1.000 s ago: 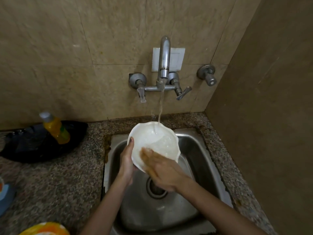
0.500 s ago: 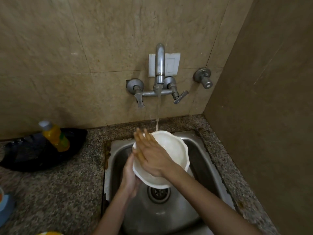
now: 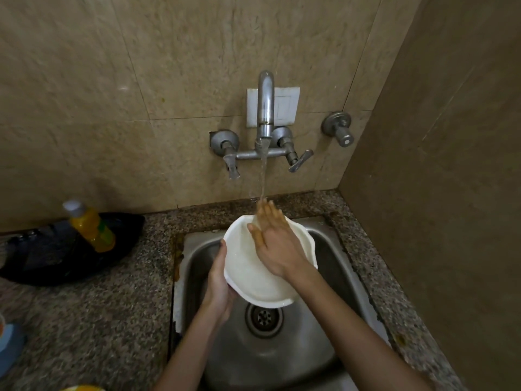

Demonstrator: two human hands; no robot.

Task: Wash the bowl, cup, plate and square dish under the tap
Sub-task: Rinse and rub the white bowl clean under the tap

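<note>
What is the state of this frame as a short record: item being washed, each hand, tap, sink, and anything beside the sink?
item washed: white bowl, tilted, held over the sink
left hand: grips the bowl's left rim from below
right hand: flat, straight fingers on the bowl's far inner side
tap: running; stream falls on the right fingertips
drain: uncovered
left of sink: yellow bottle on a dark object, on the granite counter
</note>
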